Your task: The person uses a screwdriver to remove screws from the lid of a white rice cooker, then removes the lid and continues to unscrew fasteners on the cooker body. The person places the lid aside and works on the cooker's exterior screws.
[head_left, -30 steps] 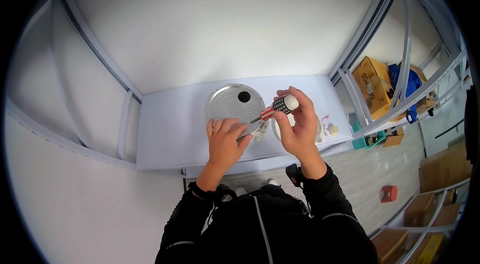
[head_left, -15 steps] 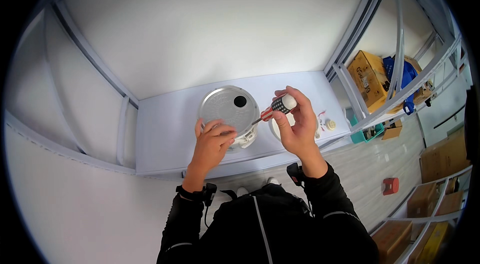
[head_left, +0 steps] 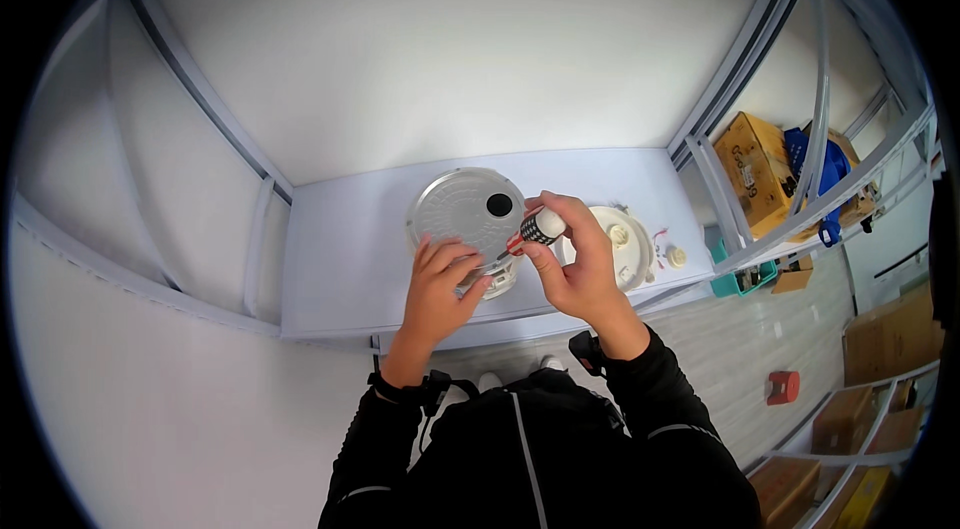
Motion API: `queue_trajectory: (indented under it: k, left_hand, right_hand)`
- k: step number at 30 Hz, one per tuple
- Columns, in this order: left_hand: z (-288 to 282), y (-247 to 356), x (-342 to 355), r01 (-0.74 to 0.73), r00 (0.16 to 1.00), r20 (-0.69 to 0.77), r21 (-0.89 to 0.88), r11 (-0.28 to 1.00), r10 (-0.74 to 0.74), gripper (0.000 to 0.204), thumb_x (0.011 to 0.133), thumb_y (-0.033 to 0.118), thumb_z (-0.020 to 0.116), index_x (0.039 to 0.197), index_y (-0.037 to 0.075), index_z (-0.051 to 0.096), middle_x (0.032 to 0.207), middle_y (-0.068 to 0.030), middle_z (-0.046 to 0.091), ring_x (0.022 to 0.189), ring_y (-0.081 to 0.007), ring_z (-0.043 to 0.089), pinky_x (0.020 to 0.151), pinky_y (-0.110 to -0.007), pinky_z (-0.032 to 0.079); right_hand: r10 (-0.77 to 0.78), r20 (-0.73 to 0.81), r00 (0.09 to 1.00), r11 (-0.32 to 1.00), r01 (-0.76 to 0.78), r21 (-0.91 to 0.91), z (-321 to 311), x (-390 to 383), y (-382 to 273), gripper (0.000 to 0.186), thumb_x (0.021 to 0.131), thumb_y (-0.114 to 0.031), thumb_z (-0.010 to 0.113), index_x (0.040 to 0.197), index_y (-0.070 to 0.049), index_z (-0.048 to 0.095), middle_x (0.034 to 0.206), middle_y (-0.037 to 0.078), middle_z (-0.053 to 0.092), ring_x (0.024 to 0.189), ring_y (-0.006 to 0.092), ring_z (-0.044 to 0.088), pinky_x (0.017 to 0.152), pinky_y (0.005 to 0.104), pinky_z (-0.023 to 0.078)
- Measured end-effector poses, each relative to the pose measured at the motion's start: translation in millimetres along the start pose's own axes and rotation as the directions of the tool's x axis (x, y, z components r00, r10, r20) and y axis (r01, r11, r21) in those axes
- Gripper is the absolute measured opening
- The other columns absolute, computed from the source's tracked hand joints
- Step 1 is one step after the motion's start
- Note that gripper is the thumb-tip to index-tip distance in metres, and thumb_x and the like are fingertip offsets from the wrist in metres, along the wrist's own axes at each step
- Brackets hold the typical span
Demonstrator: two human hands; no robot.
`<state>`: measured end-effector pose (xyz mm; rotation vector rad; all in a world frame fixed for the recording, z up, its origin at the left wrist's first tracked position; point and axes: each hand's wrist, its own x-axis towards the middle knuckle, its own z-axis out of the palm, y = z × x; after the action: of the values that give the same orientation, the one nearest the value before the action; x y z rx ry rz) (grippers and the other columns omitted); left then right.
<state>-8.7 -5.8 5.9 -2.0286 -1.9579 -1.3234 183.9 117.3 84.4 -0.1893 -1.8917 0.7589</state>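
Observation:
A round appliance part with a flat grey metal face [head_left: 455, 209] and a black round spot stands on the table. Over its near rim lies my left hand [head_left: 436, 291], open, fingers stretched out and touching the edge. My right hand [head_left: 585, 276] is closed round the handle of a screwdriver [head_left: 541, 227], patterned in red, white, and black with white stars. The tilted shaft points down and left at the near right rim; whether its tip sits in a screw is too small to tell. Behind the right hand lies a white round cover [head_left: 641, 254], partly hidden.
Small loose parts and a cream-coloured round piece [head_left: 677, 257] lie on the right of the white table [head_left: 335, 269]. Frame posts rise at both sides. On the right are a cardboard box [head_left: 752, 169], a teal basket [head_left: 748, 281] and a red stool [head_left: 783, 387].
The screwdriver and my right hand have moved left and down along the rim. My left hand has shifted slightly right. The view has moved a little, showing more of the white cover.

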Motion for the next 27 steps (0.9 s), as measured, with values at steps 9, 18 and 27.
queue_trajectory:
  k: [9, 18, 27]
  left_hand:
    - [27, 0, -2, 0.045, 0.999, 0.003, -0.07, 0.997, -0.045, 0.02, 0.088, 0.017, 0.084, 0.105, 0.008, 0.08, 0.111, -0.0042, 0.072, 0.108, -0.0297, 0.069, 0.122, -0.063, 0.037]
    - [24, -1, -1, 0.08, 0.997, 0.022, -0.104, 0.991, -0.078, 0.021, 0.088, 0.02, 0.085, 0.104, 0.007, 0.08, 0.109, -0.0047, 0.075, 0.099, -0.0303, 0.072, 0.121, -0.061, 0.039]
    - [22, 1, -1, 0.072, 0.997, 0.012, -0.131, 0.989, -0.071, 0.02, 0.087, 0.019, 0.086, 0.1, 0.005, 0.079, 0.106, -0.0056, 0.075, 0.096, -0.0308, 0.073, 0.117, -0.059, 0.044]
  right_hand:
    - [0.04, 0.028, 0.999, 0.999, -0.04, 0.015, 1, -1, -2, 0.058, 0.09, -0.001, 0.08, 0.143, -0.002, 0.057, 0.126, 0.017, 0.072, 0.099, 0.0275, 0.07, 0.081, 0.0346, 0.056]
    - [0.031, 0.016, 0.999, 0.999, -0.031, -0.013, 2, 0, -1, 0.06, 0.09, -0.004, 0.083, 0.144, -0.002, 0.058, 0.125, 0.016, 0.073, 0.095, 0.0269, 0.07, 0.081, 0.0348, 0.057]
    - [0.038, 0.227, 0.973, 0.993, -0.011, -0.116, -4, 14, -14, 0.056, 0.092, -0.007, 0.083, 0.142, -0.001, 0.058, 0.136, 0.017, 0.068, 0.111, 0.0243, 0.07, 0.088, 0.0345, 0.057]
